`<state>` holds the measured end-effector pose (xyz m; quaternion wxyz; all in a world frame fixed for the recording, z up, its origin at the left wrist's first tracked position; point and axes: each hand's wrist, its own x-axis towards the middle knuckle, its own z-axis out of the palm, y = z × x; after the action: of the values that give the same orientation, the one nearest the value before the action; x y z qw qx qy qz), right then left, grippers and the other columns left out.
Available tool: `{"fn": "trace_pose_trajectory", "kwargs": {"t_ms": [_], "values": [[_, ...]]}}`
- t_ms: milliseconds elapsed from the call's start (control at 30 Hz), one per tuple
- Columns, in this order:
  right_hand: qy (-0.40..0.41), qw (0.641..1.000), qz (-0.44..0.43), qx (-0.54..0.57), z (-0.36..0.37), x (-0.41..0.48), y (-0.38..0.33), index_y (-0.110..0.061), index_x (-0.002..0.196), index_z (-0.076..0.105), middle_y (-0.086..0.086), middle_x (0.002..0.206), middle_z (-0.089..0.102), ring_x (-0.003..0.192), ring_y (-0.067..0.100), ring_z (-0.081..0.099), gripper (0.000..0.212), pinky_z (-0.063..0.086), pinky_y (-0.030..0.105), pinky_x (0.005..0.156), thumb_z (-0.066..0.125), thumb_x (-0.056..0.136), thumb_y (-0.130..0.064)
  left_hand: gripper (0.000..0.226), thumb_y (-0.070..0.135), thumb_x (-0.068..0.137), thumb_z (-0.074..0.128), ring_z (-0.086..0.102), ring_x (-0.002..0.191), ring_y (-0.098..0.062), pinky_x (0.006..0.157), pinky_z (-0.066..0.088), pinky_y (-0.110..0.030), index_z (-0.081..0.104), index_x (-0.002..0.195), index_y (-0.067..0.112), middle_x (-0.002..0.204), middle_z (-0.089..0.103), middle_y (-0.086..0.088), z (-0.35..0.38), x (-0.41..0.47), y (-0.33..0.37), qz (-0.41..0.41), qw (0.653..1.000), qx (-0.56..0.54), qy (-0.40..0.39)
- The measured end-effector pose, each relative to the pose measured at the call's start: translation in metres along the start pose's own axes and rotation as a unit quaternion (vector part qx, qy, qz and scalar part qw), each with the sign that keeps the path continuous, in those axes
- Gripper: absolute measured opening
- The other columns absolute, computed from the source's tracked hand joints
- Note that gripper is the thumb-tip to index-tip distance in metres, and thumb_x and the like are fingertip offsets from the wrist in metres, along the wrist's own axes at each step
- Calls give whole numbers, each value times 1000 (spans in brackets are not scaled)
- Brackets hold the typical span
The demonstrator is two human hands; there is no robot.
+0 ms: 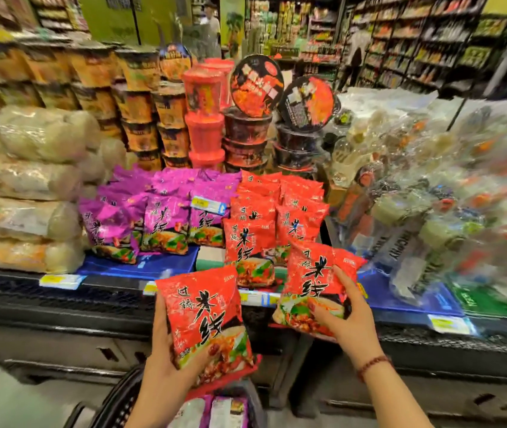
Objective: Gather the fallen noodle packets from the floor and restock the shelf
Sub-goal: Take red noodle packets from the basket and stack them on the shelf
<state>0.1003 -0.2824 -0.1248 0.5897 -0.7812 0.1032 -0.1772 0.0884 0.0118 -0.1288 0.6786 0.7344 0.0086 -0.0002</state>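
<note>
Noodle packets with purple edges [215,410] lie flat in the dark basket [119,396] nearest us, and we judge they wait there so that we need not stoop for each one. Above the basket our left grip [165,362] curls round the lower end of a red packet [205,313], thumb across the printed front and fingers behind, holding it upright with the label toward us. A red edge under it suggests another packet behind, though we cannot be sure. Our right grip [348,319] clasps a second red packet [310,279], thumb on its face and fingers round its right edge, and holds it tilted at the front edge of the shelf [29,291], just before the red row [252,239]. We take it that the label faces out to match the packets standing there. That row leans back, one packet behind another, and the purple row [162,217] stands beside it to the left on a blue liner [141,265], each colour in its own block. A pale gap [210,256] shows between them at the front. Farther back rise stacked orange cups [141,112], red tubs [204,118] and black bowls [246,134], two more bowls propped on edge so that their lids show. Clear bags of pale noodles [29,180] are piled to the left.
</note>
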Motion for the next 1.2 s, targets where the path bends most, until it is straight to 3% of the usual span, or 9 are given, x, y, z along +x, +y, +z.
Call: {"fn": "trace_pose_trajectory", "kwargs": {"t_ms": [100,167,267,367,500,600,733,900,1200], "values": [[-19,999,-13,-35,-3,46,5,-29,135,45,-6,134,54,122,9,51,77,39,17,104,79,73,0,109,4,76,77,68,98,-2,75,52,-11,11,134,69,105,70,25,19,5,3,11,1000,-10,-9],[-41,995,-16,-86,-1,71,11,-26,139,43,-5,128,53,119,10,50,77,35,3,89,79,74,-3,109,-2,76,76,69,99,-4,70,52,-11,13,134,67,105,69,27,27,6,5,8,1000,-19,-5],[-77,991,-17,-108,7,103,25,-25,143,39,-4,127,48,120,9,44,79,32,20,97,78,76,-8,110,4,72,78,69,104,-11,74,57,-19,14,131,71,124,64,13,33,6,4,-5,999,-39,13],[-107,988,-33,-110,17,124,40,-25,148,32,-4,131,43,121,6,38,83,29,22,100,75,79,-7,109,10,66,79,67,109,-13,80,58,-24,15,129,72,133,58,10,34,4,1,-7,998,-55,32],[-119,962,-36,-242,30,148,61,-28,153,17,11,153,24,141,26,24,87,25,35,112,71,85,-22,108,-3,72,74,69,103,-17,74,59,-27,18,136,64,121,67,14,38,5,0,-11,996,-69,51],[-49,871,-46,-486,33,152,59,-31,153,11,22,158,-3,145,39,-1,90,15,47,116,67,84,-45,107,-13,78,67,71,99,-15,67,58,-26,19,138,61,116,68,16,41,5,2,-32,994,-77,69],[-73,799,-254,-539,43,156,67,-22,148,35,20,156,19,142,43,21,95,23,53,113,83,68,-39,105,-5,78,72,70,95,-4,63,56,-18,17,139,60,122,58,19,41,8,-1,-44,994,-63,80],[-183,763,-166,-597,50,171,78,-35,142,-25,12,158,-21,146,33,-17,98,3,45,120,48,86,-67,107,32,57,86,68,107,-12,74,57,-25,21,129,77,131,58,13,36,18,-7,-39,994,-40,92],[-203,740,-161,-620,64,186,83,-30,135,-37,17,156,-23,145,39,-16,103,3,49,120,45,86,-69,112,19,70,85,64,104,3,71,53,-13,11,141,63,128,51,27,38,32,-10,-8,995,0,103]]}}
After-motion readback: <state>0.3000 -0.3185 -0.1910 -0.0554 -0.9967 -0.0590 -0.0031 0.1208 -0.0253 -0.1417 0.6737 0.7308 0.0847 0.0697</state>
